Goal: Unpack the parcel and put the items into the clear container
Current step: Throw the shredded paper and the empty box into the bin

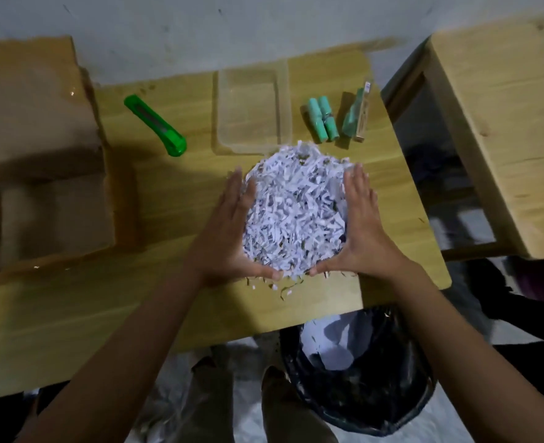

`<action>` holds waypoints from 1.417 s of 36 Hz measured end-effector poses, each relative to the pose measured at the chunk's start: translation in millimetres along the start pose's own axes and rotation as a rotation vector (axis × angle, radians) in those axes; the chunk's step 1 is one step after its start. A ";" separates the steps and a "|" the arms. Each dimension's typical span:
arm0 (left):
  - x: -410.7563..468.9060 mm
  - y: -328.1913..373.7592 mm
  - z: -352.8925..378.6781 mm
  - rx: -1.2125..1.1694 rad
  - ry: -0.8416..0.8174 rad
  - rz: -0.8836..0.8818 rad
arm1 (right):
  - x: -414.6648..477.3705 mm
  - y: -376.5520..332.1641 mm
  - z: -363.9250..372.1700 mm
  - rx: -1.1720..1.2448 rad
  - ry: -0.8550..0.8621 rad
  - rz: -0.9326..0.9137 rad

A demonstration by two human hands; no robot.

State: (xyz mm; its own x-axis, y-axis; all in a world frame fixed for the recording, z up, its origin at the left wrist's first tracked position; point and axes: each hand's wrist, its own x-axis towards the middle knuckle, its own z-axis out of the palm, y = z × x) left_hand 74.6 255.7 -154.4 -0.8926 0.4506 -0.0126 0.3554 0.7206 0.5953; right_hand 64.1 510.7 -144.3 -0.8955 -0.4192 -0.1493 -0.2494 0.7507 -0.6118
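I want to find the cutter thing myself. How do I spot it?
Start at the wooden table, then look between the cardboard box and the clear container. The cutter lies there alone, slanted. It is long and bright green, unlike the paler mint tubes beyond the container.

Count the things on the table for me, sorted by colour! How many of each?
Bright green: 1, the cutter
Mint green: 3, two tubes and a packet
Clear: 1, the container
White: 1, the shredded paper pile between the hands
Brown: 1, the cardboard box
Total: 7
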 end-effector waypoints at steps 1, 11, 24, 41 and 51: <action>6.4 -0.9 -0.7 -0.005 -0.004 0.024 | 8.9 0.9 -2.0 0.015 -0.010 -0.030; 31.9 0.4 0.1 -0.051 0.047 0.081 | 56.9 -4.5 -4.2 0.219 -0.078 -0.239; 19.1 25.5 21.4 -0.435 0.119 -0.031 | 11.7 -26.7 19.2 0.478 0.018 -0.052; -19.8 130.6 76.7 -0.488 -0.303 0.157 | -172.1 -47.5 46.8 0.408 0.600 0.385; -18.3 171.8 168.2 -0.614 -0.530 0.040 | -241.7 -14.3 79.9 0.477 0.735 0.828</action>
State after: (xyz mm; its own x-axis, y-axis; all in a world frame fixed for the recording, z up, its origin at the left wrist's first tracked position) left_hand 198.6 459.8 -187.0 -0.5774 0.7707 -0.2695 0.0315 0.3508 0.9359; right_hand 313.5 560.5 -161.6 -0.7544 0.6073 -0.2490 0.5223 0.3256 -0.7882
